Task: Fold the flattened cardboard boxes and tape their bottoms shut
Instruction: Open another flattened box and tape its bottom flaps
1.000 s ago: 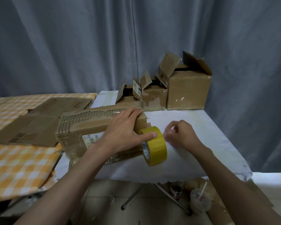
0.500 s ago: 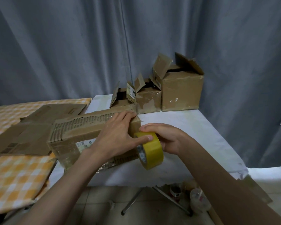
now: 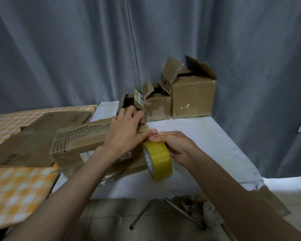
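White table (image 3: 207,136): large upright box (image 3: 192,100) at back edge, two smaller open boxes (image 3: 157,106) to its left. Flattened cardboard (image 3: 33,136) on the checked cloth (image 3: 16,188), left. Folded box (image 3: 80,145) lies at the front-left edge; left hand (image 3: 127,134) spread flat on its top. Right hand (image 3: 177,148) grips the yellow tape roll (image 3: 159,160) at the box's right end. Thumbs touch.
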The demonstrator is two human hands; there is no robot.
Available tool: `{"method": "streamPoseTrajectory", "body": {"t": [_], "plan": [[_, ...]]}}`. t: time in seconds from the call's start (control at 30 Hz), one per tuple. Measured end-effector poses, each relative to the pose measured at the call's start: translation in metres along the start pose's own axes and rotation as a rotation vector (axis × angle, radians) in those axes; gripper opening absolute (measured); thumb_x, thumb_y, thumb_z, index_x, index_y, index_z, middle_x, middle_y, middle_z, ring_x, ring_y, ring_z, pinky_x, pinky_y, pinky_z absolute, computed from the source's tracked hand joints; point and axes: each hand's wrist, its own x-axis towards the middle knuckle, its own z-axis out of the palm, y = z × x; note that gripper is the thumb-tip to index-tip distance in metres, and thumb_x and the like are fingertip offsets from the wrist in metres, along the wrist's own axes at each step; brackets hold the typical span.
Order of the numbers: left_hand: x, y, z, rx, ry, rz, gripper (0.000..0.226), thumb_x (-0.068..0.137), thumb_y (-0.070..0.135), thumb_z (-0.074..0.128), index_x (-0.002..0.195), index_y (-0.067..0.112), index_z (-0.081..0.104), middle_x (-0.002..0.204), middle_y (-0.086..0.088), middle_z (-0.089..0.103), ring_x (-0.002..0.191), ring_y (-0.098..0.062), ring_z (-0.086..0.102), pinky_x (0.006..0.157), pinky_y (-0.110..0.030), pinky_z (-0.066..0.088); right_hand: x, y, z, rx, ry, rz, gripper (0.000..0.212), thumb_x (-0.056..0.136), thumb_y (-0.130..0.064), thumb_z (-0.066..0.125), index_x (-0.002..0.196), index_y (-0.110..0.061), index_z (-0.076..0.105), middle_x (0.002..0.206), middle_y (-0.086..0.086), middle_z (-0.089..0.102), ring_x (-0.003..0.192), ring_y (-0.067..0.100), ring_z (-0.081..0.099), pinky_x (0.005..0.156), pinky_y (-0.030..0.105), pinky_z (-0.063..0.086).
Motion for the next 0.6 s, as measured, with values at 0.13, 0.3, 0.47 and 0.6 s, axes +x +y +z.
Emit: {"method": "streamPoseTrajectory", "body": {"t": [0.13,0.3,0.47,0.6], "plan": [[-0.0021,0.0022,0.0018,0.023,0.03,-0.011,0.045,0.083,0.077,0.043,0.091,0.033,0.04,0.103,0.01,0.035,0.093,-0.013,0.033,0.077,-0.034,0.027,-0.0005,0.0018,0.0006,0.009,0.02,-0.025,0.024,0.08,-0.006,0.078,0.102,0.002,0.075,0.102,0.018,0.075,0.081,0.018,0.069,0.078,0.028,0.057],[-0.0021,0.0033,0.0023,0.037,0.036,-0.015,0.042,0.086,0.074,0.045,0.092,0.032,0.04,0.103,0.01,0.033,0.093,-0.013,0.031,0.078,-0.033,0.027,-0.0009,0.0024,0.0004,-0.01,0.037,-0.039,0.021,0.08,-0.008,0.079,0.1,0.0,0.076,0.103,0.017,0.075,0.084,0.018,0.07,0.081,0.03,0.058],[-0.0055,0.005,0.004,0.068,0.056,0.002,0.04,0.089,0.07,0.042,0.095,0.031,0.039,0.103,0.008,0.032,0.093,-0.014,0.031,0.078,-0.034,0.027,-0.0033,0.0042,0.0024,-0.041,0.054,-0.062,0.02,0.08,-0.01,0.08,0.098,-0.002,0.077,0.097,0.016,0.076,0.076,0.016,0.069,0.063,0.023,0.054],[-0.0059,0.0053,0.0034,0.082,0.047,-0.001,0.04,0.09,0.07,0.039,0.096,0.031,0.036,0.103,0.008,0.031,0.092,-0.013,0.029,0.078,-0.033,0.025,-0.0057,0.0049,0.0021,-0.047,0.065,-0.081,0.019,0.08,-0.012,0.08,0.097,-0.003,0.077,0.098,0.017,0.075,0.08,0.02,0.069,0.066,0.027,0.054]]}}
